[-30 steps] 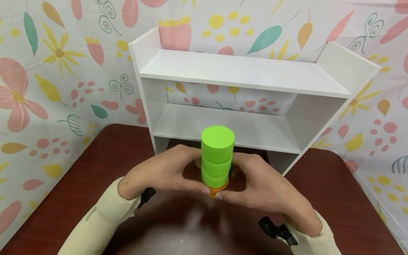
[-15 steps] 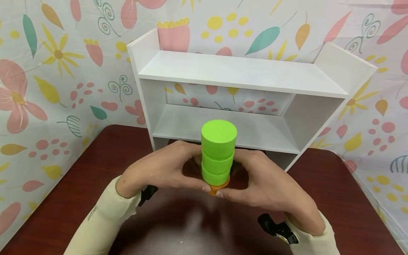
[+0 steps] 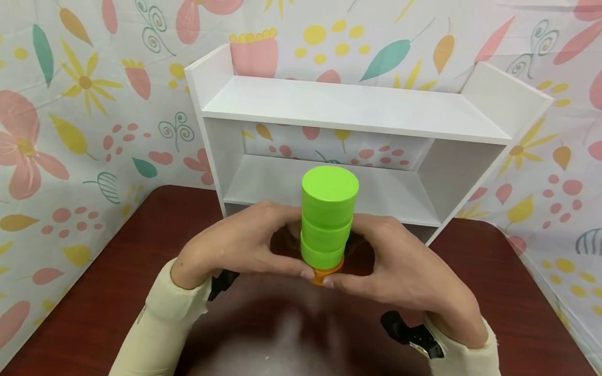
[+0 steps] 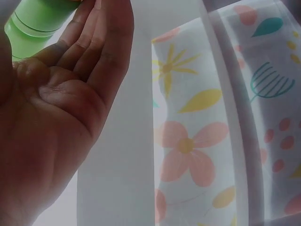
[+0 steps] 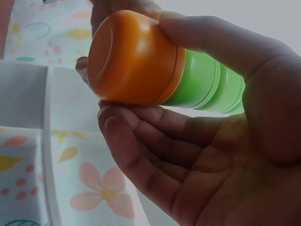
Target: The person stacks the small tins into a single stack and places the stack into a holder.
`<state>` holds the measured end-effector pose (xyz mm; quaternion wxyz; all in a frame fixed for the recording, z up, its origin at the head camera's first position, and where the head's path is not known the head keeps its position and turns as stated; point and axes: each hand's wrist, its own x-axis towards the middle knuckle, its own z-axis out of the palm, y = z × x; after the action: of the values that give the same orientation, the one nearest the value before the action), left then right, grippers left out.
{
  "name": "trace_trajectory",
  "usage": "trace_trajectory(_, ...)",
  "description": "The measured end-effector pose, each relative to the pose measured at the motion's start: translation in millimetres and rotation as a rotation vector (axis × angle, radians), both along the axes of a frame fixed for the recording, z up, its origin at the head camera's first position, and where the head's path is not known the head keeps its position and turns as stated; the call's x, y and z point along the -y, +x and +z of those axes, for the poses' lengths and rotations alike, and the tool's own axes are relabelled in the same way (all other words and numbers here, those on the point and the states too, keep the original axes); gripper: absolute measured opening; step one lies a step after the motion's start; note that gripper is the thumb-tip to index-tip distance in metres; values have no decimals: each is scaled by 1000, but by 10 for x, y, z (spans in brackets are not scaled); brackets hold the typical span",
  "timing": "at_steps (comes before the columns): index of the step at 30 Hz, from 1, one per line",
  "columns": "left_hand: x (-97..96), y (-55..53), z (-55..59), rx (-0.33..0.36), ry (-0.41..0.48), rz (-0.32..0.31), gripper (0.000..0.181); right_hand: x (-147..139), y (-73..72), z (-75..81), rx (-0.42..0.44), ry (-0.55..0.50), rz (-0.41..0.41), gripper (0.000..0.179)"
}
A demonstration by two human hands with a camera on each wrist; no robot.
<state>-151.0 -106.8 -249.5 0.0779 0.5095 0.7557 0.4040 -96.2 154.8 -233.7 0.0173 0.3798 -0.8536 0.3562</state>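
Note:
A stack of green cylindrical pieces (image 3: pixel 328 216) stands upright on an orange cup-like base (image 3: pixel 322 275), held up in front of the shelf. My left hand (image 3: pixel 246 243) grips the orange base from the left, thumb at the front. From the right my right hand (image 3: pixel 409 266) holds the same base, its thumb tip close to the left one. In the right wrist view the rounded orange base (image 5: pixel 134 59) sits between thumb and fingers, the green pieces (image 5: pixel 202 80) beyond it. The left wrist view shows only part of the green stack (image 4: pixel 40 23) past the palm.
A white shelf unit (image 3: pixel 348 107) with two visible boards stands behind the hands on a dark red-brown table (image 3: pixel 155 235). Flower-patterned cloth (image 3: pixel 103 130) hangs behind and at both sides. Black wrist cameras (image 3: pixel 409 334) sit under the cuffs.
Both hands have raised the green and orange stack a little and brought it slightly to the right. Their hold looks the same.

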Motion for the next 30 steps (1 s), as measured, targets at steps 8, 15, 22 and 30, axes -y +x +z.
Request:
trace_trajectory(8,-13,-12,15,-32,30,-1,45,-12,4,63,-21,15,-16,41)
trace_trajectory(15,-20,-13,55,-3,57,-5,46,-28,14,94,-20,-5,-52,41)
trace_trajectory(22,-61,-8,89,60,101,-24,46,-57,5,131,0,-39,-50,42)
trace_trajectory(30,-84,-16,98,33,121,-7,47,-78,-13,164,-4,-47,-53,42)
